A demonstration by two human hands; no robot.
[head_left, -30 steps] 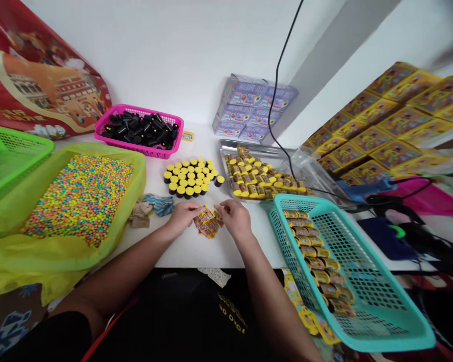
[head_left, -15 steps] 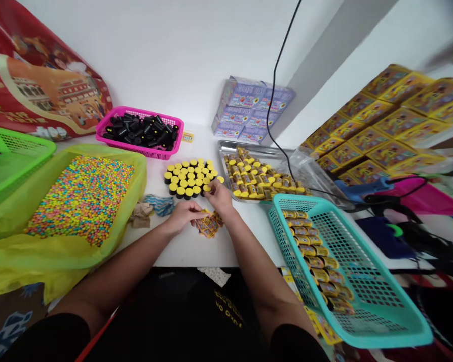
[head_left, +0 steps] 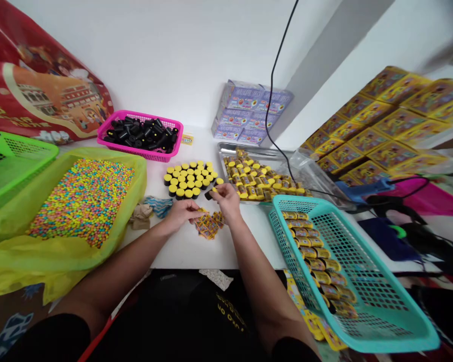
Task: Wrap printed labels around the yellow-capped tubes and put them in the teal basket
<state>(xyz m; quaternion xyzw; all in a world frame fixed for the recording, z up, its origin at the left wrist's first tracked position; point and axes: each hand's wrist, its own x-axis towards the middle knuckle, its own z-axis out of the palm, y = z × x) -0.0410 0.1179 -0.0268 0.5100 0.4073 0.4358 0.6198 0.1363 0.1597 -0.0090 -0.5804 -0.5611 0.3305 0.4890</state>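
Observation:
My right hand [head_left: 228, 200] grips a small black canister with a yellow lid [head_left: 210, 193], which lies tilted on its side between the fingers. To the left, my left hand [head_left: 181, 213] has thumb and fingers pinched on a printed label [head_left: 195, 215] at the edge of a loose pile of yellow-and-purple labels [head_left: 208, 227]. Just beyond both hands, a cluster of upright black canisters with yellow lids [head_left: 189, 178] stands on the white table [head_left: 196, 255].
A metal tray [head_left: 226, 146] and a teal basket [head_left: 396, 281] hold labelled canisters on the right. At left are a tub of colourful candy [head_left: 86, 196] and a pink basket [head_left: 178, 131] of black canisters. A cable [head_left: 274, 75] hangs into the tray.
My right hand has lifted a canister out of the cluster's near right edge and drawn it slightly right, tipping it. My left hand stays at the labels.

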